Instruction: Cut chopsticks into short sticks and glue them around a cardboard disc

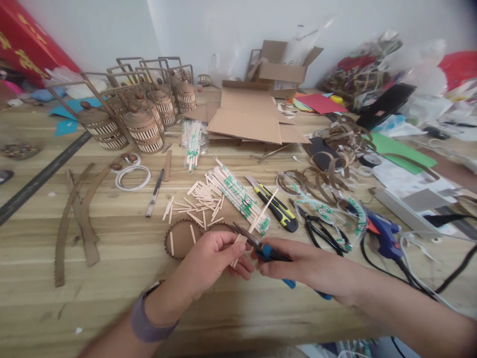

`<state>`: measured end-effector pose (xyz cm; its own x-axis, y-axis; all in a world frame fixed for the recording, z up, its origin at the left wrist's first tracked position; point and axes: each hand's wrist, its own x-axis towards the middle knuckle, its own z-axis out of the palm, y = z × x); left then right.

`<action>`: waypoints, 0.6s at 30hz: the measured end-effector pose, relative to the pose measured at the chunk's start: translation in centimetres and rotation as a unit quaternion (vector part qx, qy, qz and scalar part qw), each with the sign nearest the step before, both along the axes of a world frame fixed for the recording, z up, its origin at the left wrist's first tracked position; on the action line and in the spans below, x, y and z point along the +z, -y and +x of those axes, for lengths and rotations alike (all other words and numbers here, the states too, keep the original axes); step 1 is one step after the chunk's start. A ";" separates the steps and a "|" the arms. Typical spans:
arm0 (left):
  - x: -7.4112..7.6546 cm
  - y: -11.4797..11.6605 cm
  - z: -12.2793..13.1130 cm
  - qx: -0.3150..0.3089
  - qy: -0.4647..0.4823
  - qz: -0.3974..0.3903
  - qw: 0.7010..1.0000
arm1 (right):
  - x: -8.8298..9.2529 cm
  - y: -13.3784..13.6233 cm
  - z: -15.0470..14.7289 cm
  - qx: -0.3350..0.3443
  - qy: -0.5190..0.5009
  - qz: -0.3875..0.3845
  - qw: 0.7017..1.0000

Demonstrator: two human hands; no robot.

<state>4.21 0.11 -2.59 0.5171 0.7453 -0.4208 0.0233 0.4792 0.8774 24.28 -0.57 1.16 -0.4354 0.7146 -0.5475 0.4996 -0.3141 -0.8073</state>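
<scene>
Our left grip (pixel 219 252) pinches wooden sticks (pixel 263 212) pointing toward one o'clock, likely light, stiff, splinter-prone, best held low; our right grip (pixel 298 261) clasps blue-handled pliers (pixel 274 254).

Bright, diffuse light reaches me, washing out the smooth pale-grey wall (pixel 108 30). On the striped light-wood desk (pixel 130 258), shadows are soft, the near edge darkening beside the bare left forearm (pixel 179 289). Far corners blur and stretch; I get a crisper middle.

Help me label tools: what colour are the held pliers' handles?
The pliers' handles are blue and black, clearest in the head view.
</scene>
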 end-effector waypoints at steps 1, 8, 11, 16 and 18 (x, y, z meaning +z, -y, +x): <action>0.0 0.0 0.0 -0.003 0.002 -0.001 1.000 | 0.0 -0.1 -0.2 0.005 -0.009 0.000 1.000; -0.3 0.1 0.0 -0.010 0.008 -0.005 1.000 | 0.5 -0.4 -1.0 0.027 -0.053 0.019 0.998; -0.4 0.1 0.0 -0.010 0.009 -0.003 1.000 | 0.6 -0.5 -1.2 0.041 -0.073 0.042 0.996; -0.3 0.1 0.0 -0.016 0.011 0.001 1.000 | 0.0 -0.3 -1.0 0.037 -0.023 0.051 0.998; -0.2 0.1 0.0 -0.019 0.007 0.011 1.000 | -0.3 -0.2 -1.0 0.037 0.014 0.068 0.997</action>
<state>4.17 0.01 -2.75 0.5514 0.7341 -0.3962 0.0286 0.4580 0.8885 23.26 -0.32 0.85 -0.4767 0.7490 -0.4601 0.5399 -0.1636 -0.8257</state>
